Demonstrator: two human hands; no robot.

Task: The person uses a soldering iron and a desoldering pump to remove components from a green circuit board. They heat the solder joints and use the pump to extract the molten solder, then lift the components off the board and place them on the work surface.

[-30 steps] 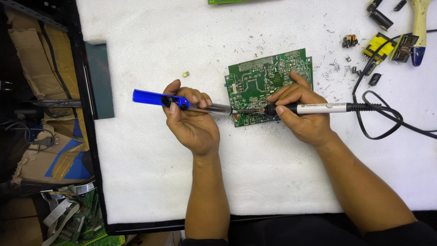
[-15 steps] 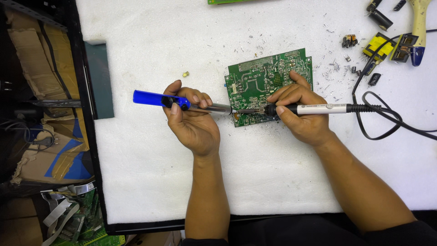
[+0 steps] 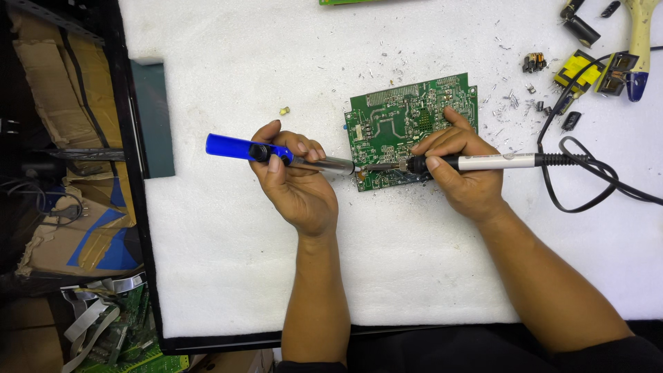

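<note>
left hand [image 3: 300, 183] gripping blue desoldering pump [image 3: 276, 153], right hand [image 3: 459, 169] gripping soldering iron [image 3: 469, 163]; tips meeting at lower edge of green circuit board [image 3: 407, 117] on white mat [image 3: 242, 276].

Desoldering pump [image 3: 276, 153]: glossy blue plastic body, black button, smooth bright metal barrel at 3 o'clock end. Soldering iron [image 3: 483, 162]: matt white plastic handle, black grip, dull metal tip; black rubbery cable [image 3: 580, 173]. Circuit board [image 3: 407, 117]: green lacquered, faint sheen. Work mat [image 3: 228, 62]: white, fuzzy, cloth-like, matt. At 9 o'clock, rough brown cardboard [image 3: 48, 76].
</note>
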